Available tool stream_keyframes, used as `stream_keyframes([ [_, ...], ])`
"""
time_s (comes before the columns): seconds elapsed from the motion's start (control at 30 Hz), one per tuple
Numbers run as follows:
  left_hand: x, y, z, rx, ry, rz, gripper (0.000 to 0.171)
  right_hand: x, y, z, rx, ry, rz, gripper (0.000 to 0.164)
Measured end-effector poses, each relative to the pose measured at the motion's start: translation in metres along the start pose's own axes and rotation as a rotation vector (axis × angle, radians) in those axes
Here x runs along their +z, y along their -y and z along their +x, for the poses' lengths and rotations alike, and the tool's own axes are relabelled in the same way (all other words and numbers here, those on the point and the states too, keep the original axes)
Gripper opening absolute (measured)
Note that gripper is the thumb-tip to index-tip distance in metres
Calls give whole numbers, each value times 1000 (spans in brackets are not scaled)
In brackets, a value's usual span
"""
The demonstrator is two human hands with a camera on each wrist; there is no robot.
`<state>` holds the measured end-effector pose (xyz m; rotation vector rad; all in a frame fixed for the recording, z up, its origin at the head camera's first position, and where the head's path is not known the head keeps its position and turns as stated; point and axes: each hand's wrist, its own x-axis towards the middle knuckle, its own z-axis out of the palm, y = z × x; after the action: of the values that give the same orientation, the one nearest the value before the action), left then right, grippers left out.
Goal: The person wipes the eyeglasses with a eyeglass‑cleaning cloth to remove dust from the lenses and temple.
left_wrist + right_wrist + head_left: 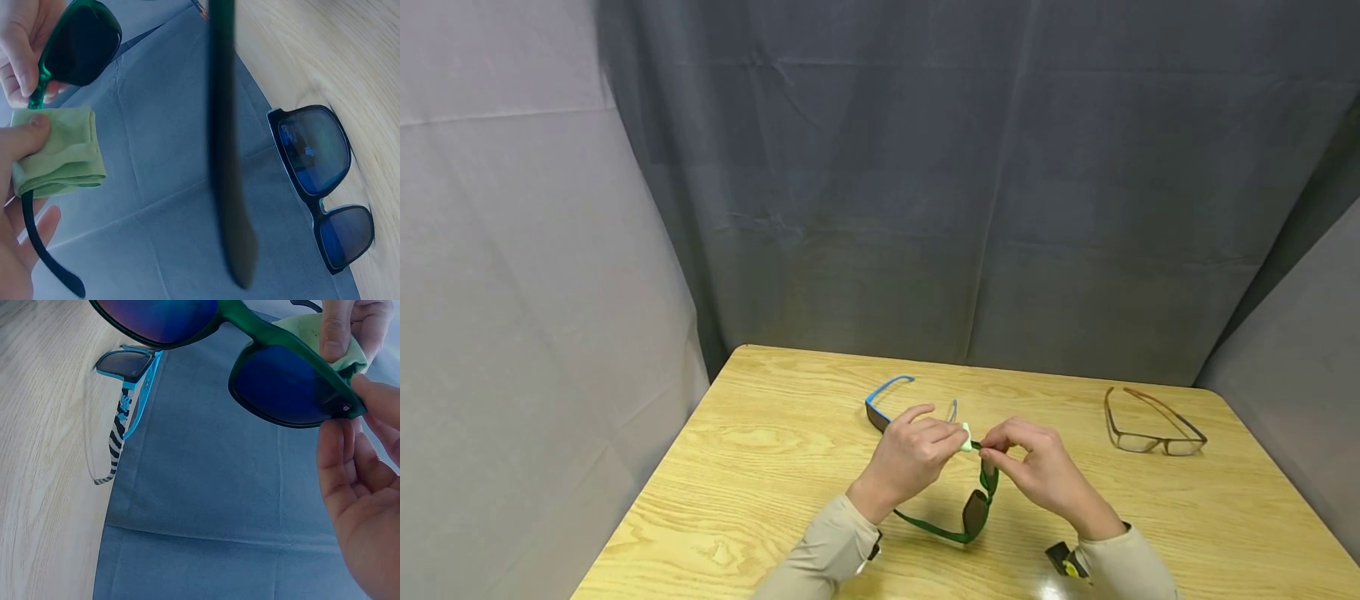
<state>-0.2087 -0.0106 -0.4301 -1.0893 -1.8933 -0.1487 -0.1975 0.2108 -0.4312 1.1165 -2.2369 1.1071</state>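
Note:
Both hands hold green sunglasses (976, 512) with dark lenses, raised over the wooden table. In the right wrist view, the lenses (275, 384) look deep blue. My left hand (910, 458) pinches a folded light green cloth (69, 150) around one temple arm of the sunglasses, whose dark tip (56, 272) sticks out below the cloth. With thumb and fingers, my right hand (1037, 467) grips the frame at its outer corner by the hinge, right beside the cloth. The other temple arm (224, 144) stretches out freely past the left wrist.
Blue-framed sunglasses (877, 417) with a striped temple arm (117, 440) lie on the table (760, 467) behind my left hand. Clear eyeglasses (1138, 442) with brown arms rest at the right. Grey curtains (865, 208) enclose the back and sides.

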Motion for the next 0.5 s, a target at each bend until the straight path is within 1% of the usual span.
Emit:
stream_keyframes([
  [0.23, -1, 1, -1, -17, 10, -6, 12, -2, 0, 0, 8, 1, -10, 10],
  [0.5, -3, 4, -3, -8, -7, 9, 14, -2, -1, -2, 10, -6, -19, 10],
])
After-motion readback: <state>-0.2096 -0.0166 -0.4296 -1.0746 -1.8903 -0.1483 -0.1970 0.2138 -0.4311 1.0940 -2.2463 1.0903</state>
